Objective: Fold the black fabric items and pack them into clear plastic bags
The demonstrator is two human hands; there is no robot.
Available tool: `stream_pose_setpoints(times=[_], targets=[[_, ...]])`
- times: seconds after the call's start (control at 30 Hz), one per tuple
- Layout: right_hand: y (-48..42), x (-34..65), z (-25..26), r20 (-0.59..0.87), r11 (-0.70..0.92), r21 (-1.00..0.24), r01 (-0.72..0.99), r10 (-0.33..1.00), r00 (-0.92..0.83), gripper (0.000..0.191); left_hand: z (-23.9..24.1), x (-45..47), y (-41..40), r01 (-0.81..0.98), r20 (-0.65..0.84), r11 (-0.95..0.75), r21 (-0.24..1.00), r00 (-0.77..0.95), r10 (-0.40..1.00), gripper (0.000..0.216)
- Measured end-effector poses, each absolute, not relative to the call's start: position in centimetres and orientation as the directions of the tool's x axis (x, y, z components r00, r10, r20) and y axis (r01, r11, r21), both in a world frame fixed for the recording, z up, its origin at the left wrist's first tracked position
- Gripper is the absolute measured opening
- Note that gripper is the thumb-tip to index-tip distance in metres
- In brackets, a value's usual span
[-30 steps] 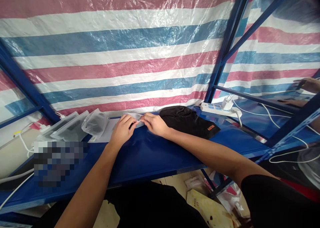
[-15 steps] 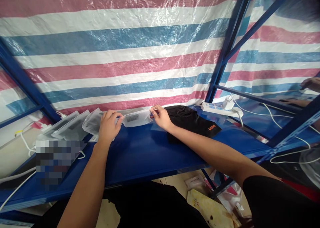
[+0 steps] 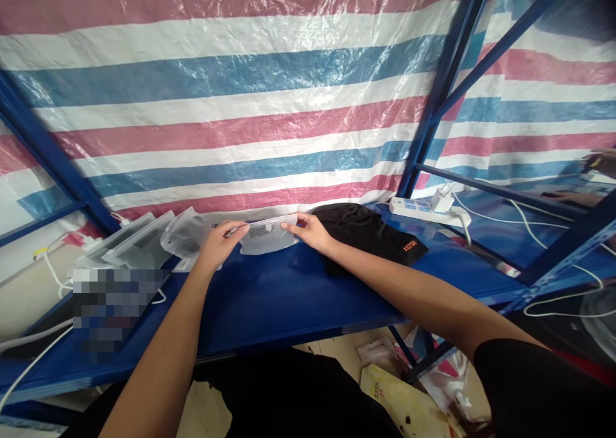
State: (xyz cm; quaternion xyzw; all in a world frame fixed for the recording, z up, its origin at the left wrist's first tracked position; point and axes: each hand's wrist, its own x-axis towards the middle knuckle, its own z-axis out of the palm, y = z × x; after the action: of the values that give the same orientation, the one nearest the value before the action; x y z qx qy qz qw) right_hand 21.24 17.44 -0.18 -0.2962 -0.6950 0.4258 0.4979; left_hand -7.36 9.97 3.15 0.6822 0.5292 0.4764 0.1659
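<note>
Striped red, white and blue plastic sheeting (image 3: pixel 240 127) backs this glossy blue metal shelf (image 3: pixel 289 303); left hand (image 3: pixel 217 240) and right hand (image 3: pixel 311 231) pinch opposite ends of a frosted plastic pouch (image 3: pixel 267 239) above it, orange-lettered black fabric (image 3: pixel 368 233) lying rightward.

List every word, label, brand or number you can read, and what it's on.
Nothing can be quoted with certainty.
Orange lettering on the black cloth: too blurred to spell.
Grey printed lines on the held frosted pouch: too small.
Dark characters on the yellow package below: too small.
Print on the white packet near it: too small.
</note>
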Motion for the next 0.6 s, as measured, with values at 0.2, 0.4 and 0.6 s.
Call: stream_pose_setpoints(times=[0.2,0.4,0.6], targets=[[17.2,21.2,-0.2,0.393,0.403,-0.915,-0.021,0.878,-0.273,0.053,3.1,-7.0,10.1,0.590,0.546,-0.478,0.651,0.074,0.835,0.032],[16.3,21.1,0.2,0.472,0.488,-0.872,-0.014,0.835,-0.285,0.049,3.3,-6.5,9.8,0.617,0.629,-0.529,0.582,0.070,0.774,0.030],[14.9,20.3,0.9,0.428,0.415,-0.902,-0.119,0.826,-0.366,0.048,3.5,-5.4,9.4,0.629,0.608,-0.499,0.596,0.053,0.792,0.039]])
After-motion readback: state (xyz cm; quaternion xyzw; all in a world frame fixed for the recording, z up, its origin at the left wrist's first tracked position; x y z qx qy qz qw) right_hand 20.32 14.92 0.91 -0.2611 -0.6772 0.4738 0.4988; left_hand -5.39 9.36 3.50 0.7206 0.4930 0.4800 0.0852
